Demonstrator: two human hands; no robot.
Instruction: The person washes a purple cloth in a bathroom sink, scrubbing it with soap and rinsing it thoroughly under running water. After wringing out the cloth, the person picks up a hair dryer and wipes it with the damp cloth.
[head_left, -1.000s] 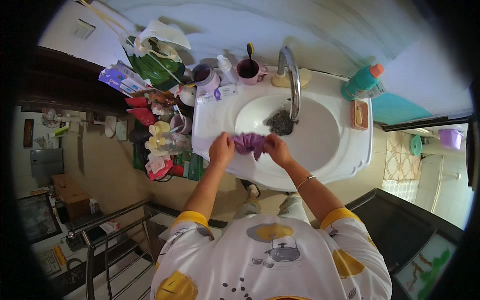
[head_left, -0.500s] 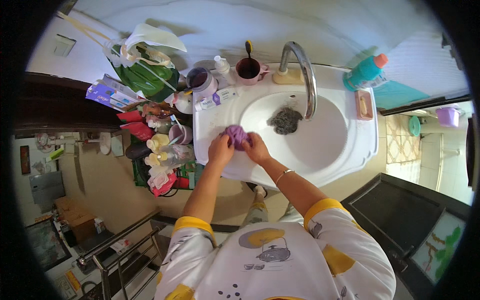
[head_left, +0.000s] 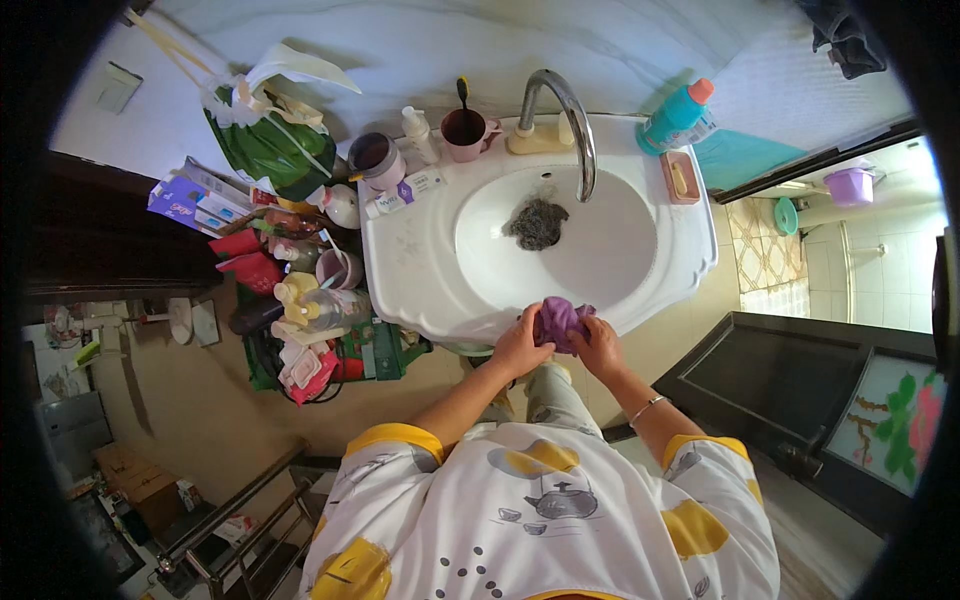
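from my end, the left hand (head_left: 524, 344) and right hand (head_left: 602, 350) have fingers closed on a bunched purple cloth (head_left: 562, 324) at the sink's (head_left: 610, 250) six o'clock rim. i see a dark clump (head_left: 538, 224) inside, toward ten.

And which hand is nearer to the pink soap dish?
Right. The right hand is below and a little left of the soap dish in the picture; the left hand is also below it, but farther left.
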